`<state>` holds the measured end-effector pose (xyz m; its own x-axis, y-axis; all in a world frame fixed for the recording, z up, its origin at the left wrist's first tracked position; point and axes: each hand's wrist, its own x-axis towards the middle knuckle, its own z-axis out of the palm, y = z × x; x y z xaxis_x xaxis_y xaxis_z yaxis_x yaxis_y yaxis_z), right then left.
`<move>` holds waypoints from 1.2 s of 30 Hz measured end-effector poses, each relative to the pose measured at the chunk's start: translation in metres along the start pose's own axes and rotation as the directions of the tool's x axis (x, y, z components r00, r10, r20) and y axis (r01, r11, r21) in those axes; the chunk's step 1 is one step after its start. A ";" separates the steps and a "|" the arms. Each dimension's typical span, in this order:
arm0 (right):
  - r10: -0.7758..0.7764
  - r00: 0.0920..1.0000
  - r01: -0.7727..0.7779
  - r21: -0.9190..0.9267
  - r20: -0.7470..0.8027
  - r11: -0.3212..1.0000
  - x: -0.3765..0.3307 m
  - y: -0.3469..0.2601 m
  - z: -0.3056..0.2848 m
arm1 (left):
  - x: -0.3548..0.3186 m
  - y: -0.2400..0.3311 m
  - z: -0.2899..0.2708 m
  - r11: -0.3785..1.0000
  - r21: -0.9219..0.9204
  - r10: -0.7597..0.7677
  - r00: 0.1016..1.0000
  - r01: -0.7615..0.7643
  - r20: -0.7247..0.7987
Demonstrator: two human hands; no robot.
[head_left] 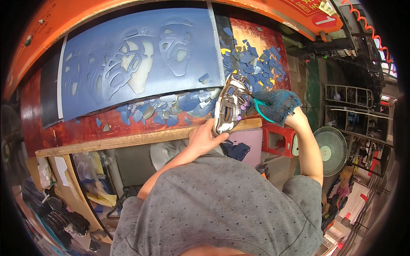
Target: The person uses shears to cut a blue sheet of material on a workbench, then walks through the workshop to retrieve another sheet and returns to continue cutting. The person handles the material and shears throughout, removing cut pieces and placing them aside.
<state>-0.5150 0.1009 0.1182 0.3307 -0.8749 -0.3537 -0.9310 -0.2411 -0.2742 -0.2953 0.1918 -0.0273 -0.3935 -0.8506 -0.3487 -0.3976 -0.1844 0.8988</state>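
My left hand (206,137) grips the near end of a metal cutting die (229,112), its thumb along the edge. The die has a shoe-upper outline with inner cut-outs, and stands tilted over the bench's front edge. White, brown and purple bits show inside it. My right hand (277,106), under a worn blue-grey knit covering, closes around a tool with a teal curved handle (261,112). The tool's tip meets the die's right side, and its exact kind is hidden. Left of the die lies a blue sheet (98,47) with shoe-upper shapes pressed and partly cut out.
Blue scraps (254,66) are heaped right of the sheet, and more scraps (166,109) lie along its front edge. An orange machine beam (273,15) spans the far side. A red stool (276,138) and a fan (331,151) stand at the right.
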 end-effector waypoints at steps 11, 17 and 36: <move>-0.072 0.991 0.096 -0.233 0.109 0.968 0.033 0.007 0.008 | -0.001 -0.002 0.006 0.992 0.099 0.086 0.994 -0.079 -0.070; 0.024 0.936 0.183 -0.545 0.351 0.818 0.065 -0.018 0.048 | 0.001 -0.002 0.009 0.994 0.077 0.082 0.996 -0.080 -0.025; -0.183 0.983 0.178 -0.129 -0.031 0.975 0.053 0.081 0.010 | 0.003 0.003 0.010 0.999 0.034 0.044 0.992 -0.040 -0.118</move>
<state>-0.5713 0.0393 0.0680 0.4909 -0.8286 -0.2693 -0.8693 -0.4452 -0.2147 -0.3060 0.1941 -0.0286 -0.3101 -0.9099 -0.2754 -0.4095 -0.1335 0.9025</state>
